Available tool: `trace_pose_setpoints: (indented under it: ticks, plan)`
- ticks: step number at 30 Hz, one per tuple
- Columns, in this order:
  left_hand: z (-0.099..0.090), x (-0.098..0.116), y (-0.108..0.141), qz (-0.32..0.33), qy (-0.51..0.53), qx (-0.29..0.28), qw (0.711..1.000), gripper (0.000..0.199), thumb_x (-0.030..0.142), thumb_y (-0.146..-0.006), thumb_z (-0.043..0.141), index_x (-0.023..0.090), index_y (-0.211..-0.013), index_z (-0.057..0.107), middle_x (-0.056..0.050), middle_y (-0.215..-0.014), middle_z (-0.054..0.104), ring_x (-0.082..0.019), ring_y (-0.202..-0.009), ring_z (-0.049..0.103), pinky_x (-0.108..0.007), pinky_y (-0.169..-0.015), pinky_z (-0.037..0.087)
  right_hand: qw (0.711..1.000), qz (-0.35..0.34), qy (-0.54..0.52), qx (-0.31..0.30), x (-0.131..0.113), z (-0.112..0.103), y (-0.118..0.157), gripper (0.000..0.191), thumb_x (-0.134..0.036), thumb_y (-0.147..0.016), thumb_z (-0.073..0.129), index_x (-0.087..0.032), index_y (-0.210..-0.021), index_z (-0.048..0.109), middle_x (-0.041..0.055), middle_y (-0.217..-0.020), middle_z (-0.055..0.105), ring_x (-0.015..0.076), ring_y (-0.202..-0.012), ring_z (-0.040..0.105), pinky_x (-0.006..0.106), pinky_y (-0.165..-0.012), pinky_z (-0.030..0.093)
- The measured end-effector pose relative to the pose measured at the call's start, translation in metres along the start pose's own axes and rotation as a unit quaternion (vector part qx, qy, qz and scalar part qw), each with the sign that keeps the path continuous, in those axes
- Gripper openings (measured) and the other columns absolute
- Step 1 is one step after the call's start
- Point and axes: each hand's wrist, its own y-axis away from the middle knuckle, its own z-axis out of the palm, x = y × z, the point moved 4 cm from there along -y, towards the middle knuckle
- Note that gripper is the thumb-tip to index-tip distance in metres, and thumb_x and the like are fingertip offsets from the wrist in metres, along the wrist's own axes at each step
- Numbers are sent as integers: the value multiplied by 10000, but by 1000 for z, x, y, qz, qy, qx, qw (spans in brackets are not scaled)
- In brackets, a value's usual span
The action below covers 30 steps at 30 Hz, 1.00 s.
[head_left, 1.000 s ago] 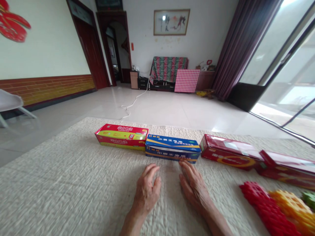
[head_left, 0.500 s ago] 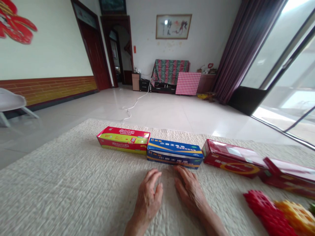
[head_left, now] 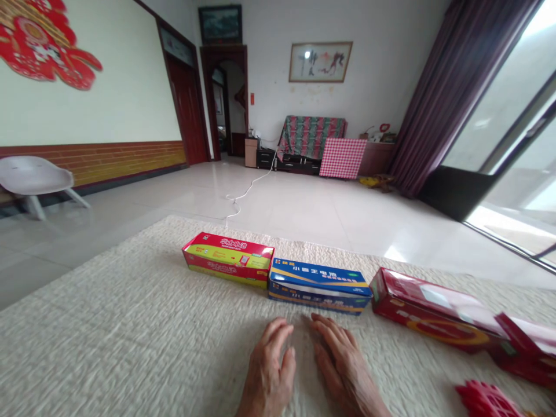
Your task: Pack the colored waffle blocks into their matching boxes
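At the bottom center of the frame, two bare hands reach forward, side by side with a gap between them. The left hand (head_left: 270, 368) and the right hand (head_left: 345, 368) are both empty, palms turned partly inward, fingers gently bent and thumbs apart from them. Whether they rest on the cream quilted cover (head_left: 130, 318) or hover over it, I cannot tell.

Just beyond the fingertips lies a long blue box (head_left: 319, 286) with Chinese lettering. At its left end is a red and yellow-green box (head_left: 228, 259); to its right, a dark red box (head_left: 434, 310). Near the right edge sits a second dark red box (head_left: 532, 354), its flap raised. A red plastic piece (head_left: 486, 398) shows at lower right.

Farther out, a white cord (head_left: 235, 201) crosses the pale tiled floor (head_left: 304, 202). A white chair (head_left: 37, 175) stands at left, a purple curtain (head_left: 460, 87) hangs at upper right, and a framed picture (head_left: 320, 62) hangs at upper center.
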Motion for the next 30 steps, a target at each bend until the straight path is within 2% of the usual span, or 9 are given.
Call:
trace_pose_setpoints:
  ticks: [5, 9, 12, 16, 21, 25, 30]
  plan:
    - [-1, -9, -1, -28, 26, 64, 997, 360, 139, -868, 396, 140, -1127, 646, -137, -1120, 694, -214, -1035, 666, -348, -896, 559, 999, -13, -30, 4, -7, 4, 0, 363, -202, -918, 441, -237, -1263, 551, 94, -1318, 584, 224, -1206, 550, 404, -979, 485]
    - [1, -18, -1, -54, 46, 87, 994, 392, 128, -870, 375, 159, -1163, 633, -115, -1113, 704, -198, -994, 686, -316, -867, 570, 997, -37, -70, -4, -21, 12, -15, 345, -187, -929, 427, -230, -1254, 535, 90, -1334, 571, 202, -1230, 531, 366, -1001, 474]
    - [2, -20, 0, -55, 47, 85, 994, 394, 123, -856, 389, 168, -1156, 641, -106, -1138, 698, -204, -1023, 676, -333, -902, 557, 994, -55, -90, -19, -28, 19, -33, 335, -170, -930, 416, -229, -1239, 529, 86, -1318, 579, 198, -1237, 523, 363, -1022, 453]
    - [3, -18, 0, -47, 40, 87, 994, 391, 129, -858, 374, 151, -1134, 651, -122, -1124, 699, -211, -1027, 672, -332, -885, 567, 994, -44, -98, -2, -26, 26, -46, 331, -146, -916, 412, -220, -1217, 529, 89, -1258, 609, 201, -1196, 547, 361, -997, 463]
    - [5, -19, 1, -50, 36, 81, 995, 401, 112, -845, 385, 157, -1142, 650, -128, -1147, 686, -228, -1066, 655, -361, -909, 559, 993, -34, -114, -13, -21, 28, -50, 281, -173, -914, 423, -212, -1143, 582, 97, -1169, 636, 210, -1115, 582, 356, -944, 480]
    - [6, -26, 3, -32, 19, 38, 999, 414, 95, -849, 410, 171, -1192, 628, -119, -1192, 668, -223, -1103, 638, -353, -933, 550, 993, -22, -116, -13, -18, 25, -50, 237, -197, -903, 449, -213, -1084, 602, 96, -1090, 652, 228, -1059, 593, 374, -914, 480]
    - [9, -35, 7, -11, -6, 19, 1000, 434, 83, -859, 411, 188, -1234, 603, -109, -1229, 650, -219, -1143, 617, -347, -947, 546, 993, -22, -110, -28, -17, 27, -50, 256, -162, -863, 478, -212, -1085, 594, 84, -1113, 639, 222, -1065, 576, 364, -924, 464]
